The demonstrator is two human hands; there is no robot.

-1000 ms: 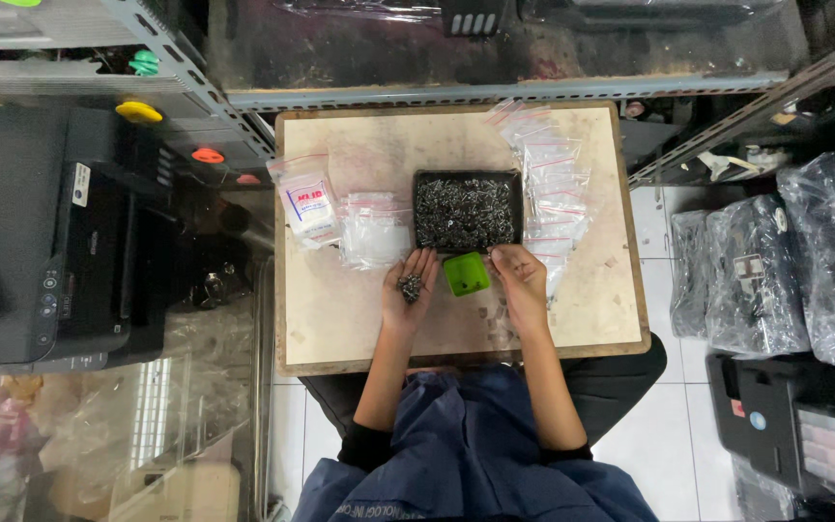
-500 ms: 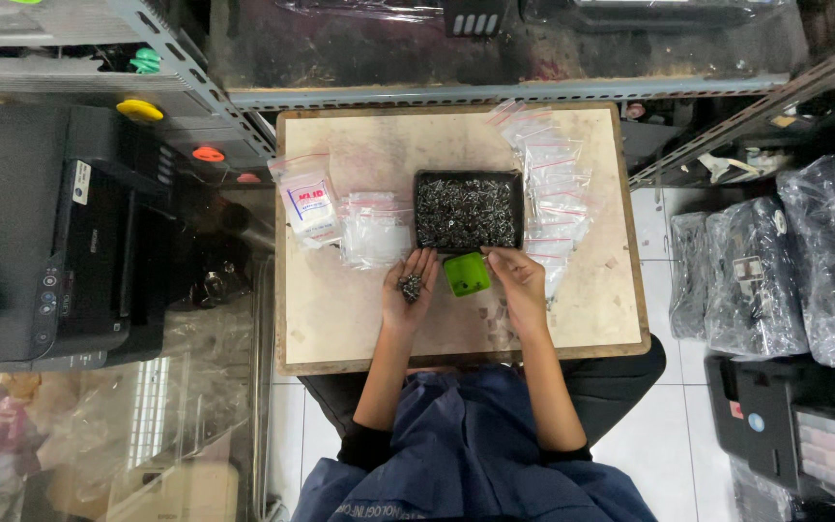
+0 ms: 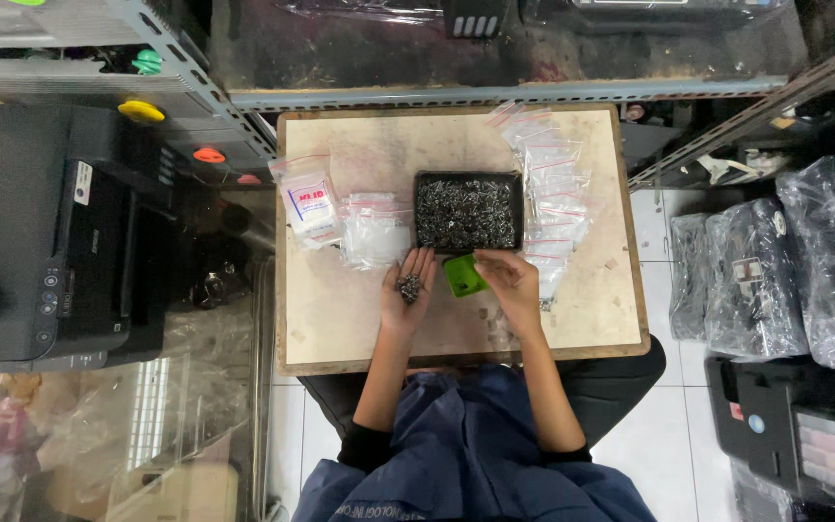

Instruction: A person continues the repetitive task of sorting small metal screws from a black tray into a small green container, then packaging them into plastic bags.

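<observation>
Small square wooden table (image 3: 340, 319), pale top and pretty scuffed. Black tray of small metal screws (image 3: 466, 213) sits about dead centre, with a heap of clear zip bags (image 3: 558, 188) at 3 o'clock. Two more bag piles (image 3: 345, 217) at 9 o'clock, and a small green tub (image 3: 461, 275) at 6, touching the tray.

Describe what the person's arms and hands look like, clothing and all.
Both forearms are bare. The left hand and right hand wear no gloves, and no rings, watch or bracelet can be made out from this height. Dark sleeves are pushed up to about the elbows on both arms. Over the lap lies a blue garment with a strip of small pale lettering near its lower edge.
</observation>
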